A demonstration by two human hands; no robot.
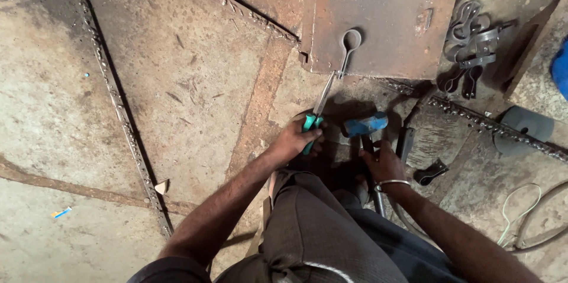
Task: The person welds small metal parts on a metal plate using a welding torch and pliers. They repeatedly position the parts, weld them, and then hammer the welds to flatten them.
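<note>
My left hand [296,139] grips the teal handles of a pair of pliers [319,104], whose jaws pinch the stem of a bent metal loop clamp [350,43]. The clamp lies flat on a rusty steel plate [402,5]. My right hand [384,165] holds the shaft of a hammer with a blue head [367,124], which hovers low just right of the pliers, in front of the plate's near edge. A metal bangle sits on my right wrist. My knees fill the bottom centre.
A pile of finished metal clamps [470,40] lies to the right of the plate. One dark clamp [431,172] rests on the floor by my right hand. Welded steel strips [118,99] cross the concrete floor. A grey disc [523,126] and cables [526,212] lie at right.
</note>
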